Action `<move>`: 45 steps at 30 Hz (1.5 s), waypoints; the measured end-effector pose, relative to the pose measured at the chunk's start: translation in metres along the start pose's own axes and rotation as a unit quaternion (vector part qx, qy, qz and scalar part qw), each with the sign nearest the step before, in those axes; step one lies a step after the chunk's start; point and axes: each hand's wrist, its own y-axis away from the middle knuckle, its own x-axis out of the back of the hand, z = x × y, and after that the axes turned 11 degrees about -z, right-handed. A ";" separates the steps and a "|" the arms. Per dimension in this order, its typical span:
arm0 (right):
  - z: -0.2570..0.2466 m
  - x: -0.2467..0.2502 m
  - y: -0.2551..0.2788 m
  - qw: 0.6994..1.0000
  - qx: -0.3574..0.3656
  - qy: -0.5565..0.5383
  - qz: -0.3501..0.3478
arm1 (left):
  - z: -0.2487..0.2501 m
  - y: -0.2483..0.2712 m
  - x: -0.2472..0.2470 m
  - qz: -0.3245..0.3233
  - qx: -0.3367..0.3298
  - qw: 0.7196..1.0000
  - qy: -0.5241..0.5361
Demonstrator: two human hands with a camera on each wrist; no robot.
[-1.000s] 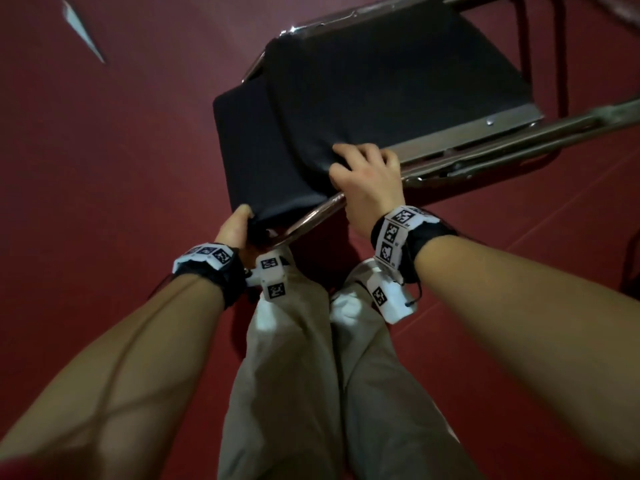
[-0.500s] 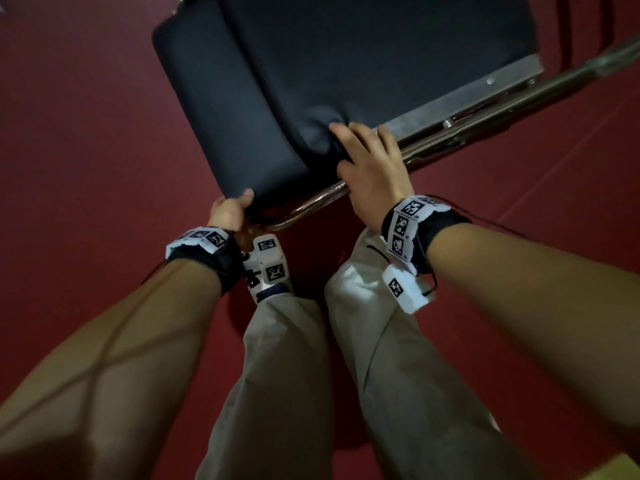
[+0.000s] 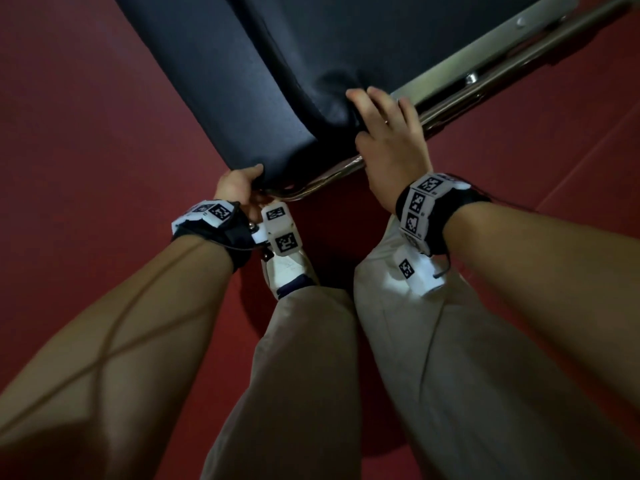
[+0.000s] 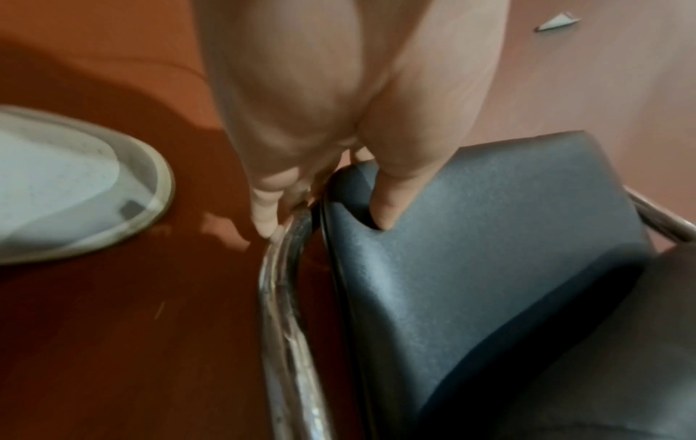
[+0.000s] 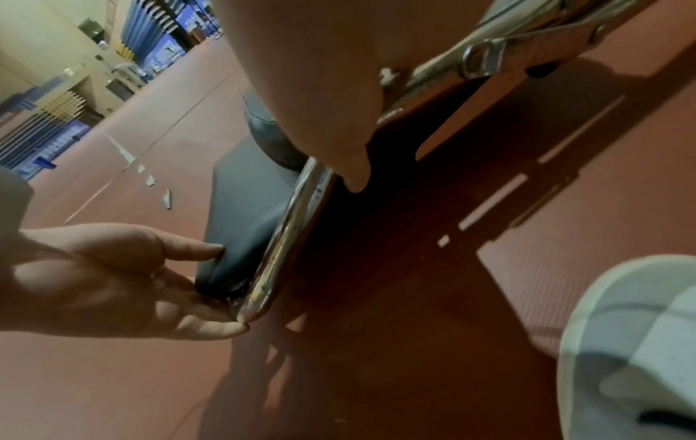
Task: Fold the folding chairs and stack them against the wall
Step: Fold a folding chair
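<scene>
Over a red floor (image 3: 86, 133), a black padded folding chair (image 3: 277, 64) looks folded nearly flat. Left hand (image 3: 235, 185) pinches its lower corner, thumb on the pad, fingers on the chrome frame (image 4: 286, 297). Right hand (image 3: 391, 133) grasps frame and pad. Carrying it to the wall, unseen, remains.

Hands on a folding chair above the floor.
The left hand (image 3: 239, 187) pinches the cushion (image 3: 277, 71) corner, left of the right hand (image 3: 391, 140), which rests on the frame tube (image 3: 332, 174); a shoe (image 3: 287, 268) lies below, on the floor (image 3: 86, 133).
</scene>
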 end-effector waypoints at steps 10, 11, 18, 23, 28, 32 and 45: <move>0.000 -0.018 -0.003 0.999 -0.025 -0.029 -0.024 | 0.014 0.042 -0.016 -0.016 0.008 0.999 -0.027; 0.001 -0.019 -0.004 0.999 -0.028 -0.026 -0.038 | 0.014 0.047 -0.015 -0.014 0.009 1.000 -0.017; -0.001 -0.018 -0.002 0.993 -0.045 -0.021 -0.111 | 0.022 0.071 -0.029 -0.025 -0.014 0.999 -0.017; -0.010 0.001 0.010 0.979 -0.051 -0.126 -0.151 | 0.033 0.090 -0.042 0.004 -0.012 0.999 -0.040; -0.027 0.053 0.032 0.947 -0.097 -0.278 -0.131 | 0.056 0.125 -0.052 0.007 -0.023 0.996 -0.082; -0.032 0.135 0.048 0.936 -0.103 -0.324 -0.088 | 0.093 0.186 -0.063 0.013 -0.086 0.991 -0.099; -0.053 0.480 0.176 0.888 -0.121 -0.436 0.080 | 0.205 0.517 -0.114 -0.026 -0.313 0.936 -0.158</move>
